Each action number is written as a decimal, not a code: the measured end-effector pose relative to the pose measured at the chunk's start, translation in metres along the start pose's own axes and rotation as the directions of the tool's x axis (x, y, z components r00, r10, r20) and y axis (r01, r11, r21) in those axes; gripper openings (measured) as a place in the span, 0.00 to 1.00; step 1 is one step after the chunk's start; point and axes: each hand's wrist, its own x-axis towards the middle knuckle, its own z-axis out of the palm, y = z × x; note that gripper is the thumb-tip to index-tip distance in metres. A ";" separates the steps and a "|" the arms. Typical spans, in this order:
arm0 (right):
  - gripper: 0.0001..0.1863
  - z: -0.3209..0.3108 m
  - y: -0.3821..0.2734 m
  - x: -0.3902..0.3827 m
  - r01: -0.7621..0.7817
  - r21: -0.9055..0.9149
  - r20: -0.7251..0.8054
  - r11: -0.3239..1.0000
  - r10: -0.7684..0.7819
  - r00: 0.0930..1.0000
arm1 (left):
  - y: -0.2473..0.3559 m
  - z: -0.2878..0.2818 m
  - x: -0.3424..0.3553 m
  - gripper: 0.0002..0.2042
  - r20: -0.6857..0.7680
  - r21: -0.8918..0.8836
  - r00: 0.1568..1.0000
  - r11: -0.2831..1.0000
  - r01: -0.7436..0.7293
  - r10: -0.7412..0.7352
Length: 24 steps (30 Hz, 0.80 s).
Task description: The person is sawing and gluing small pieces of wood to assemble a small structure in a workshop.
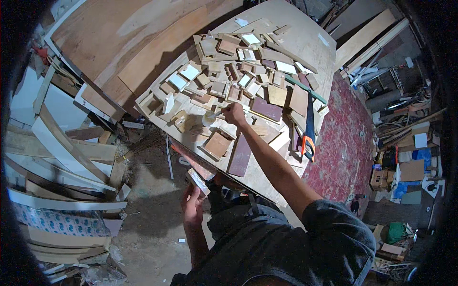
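Observation:
My right hand [234, 113] reaches over the worktable, its fingers closed around a thin stick-like tool [218, 113]. The tool's far end is at a small white cup [208, 120]; whether it is a brush is too small to tell. Low on the left, beside the table's near edge, my left hand [192, 205] grips a small wooden block [197, 182] with a pale face. A shallow wooden tray-like piece [218, 144] lies close to the cup. Beside it rests a dark reddish board [240, 156].
Many wooden offcuts and small box-like pieces crowd the worktable [310, 43]. A handsaw [309, 126] with an orange and black handle lies along its right side. Large plywood sheets [109, 43] lean at the far left, and curved strips [67, 202] are stacked on the left.

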 end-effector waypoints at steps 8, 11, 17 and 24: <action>0.14 -0.061 -0.025 -0.047 -0.140 0.289 0.091 0.947 0.119 0.989 | -0.006 0.012 0.011 0.18 0.150 -0.014 0.986 0.997 -0.072 0.073; 0.14 -0.096 -0.027 -0.082 -0.146 0.525 0.091 0.839 0.115 0.989 | 0.000 0.036 0.011 0.18 0.190 -0.023 0.978 0.996 -0.084 0.087; 0.09 -0.179 -0.090 -0.179 -0.084 0.749 0.093 0.658 0.021 0.995 | 0.008 0.072 0.011 0.21 0.257 -0.015 0.963 0.997 -0.079 0.080; 0.05 -0.222 -0.132 -0.242 0.136 0.782 -0.105 0.608 -0.087 0.991 | 0.020 0.124 -0.011 0.20 0.461 -0.002 0.884 0.997 -0.083 0.074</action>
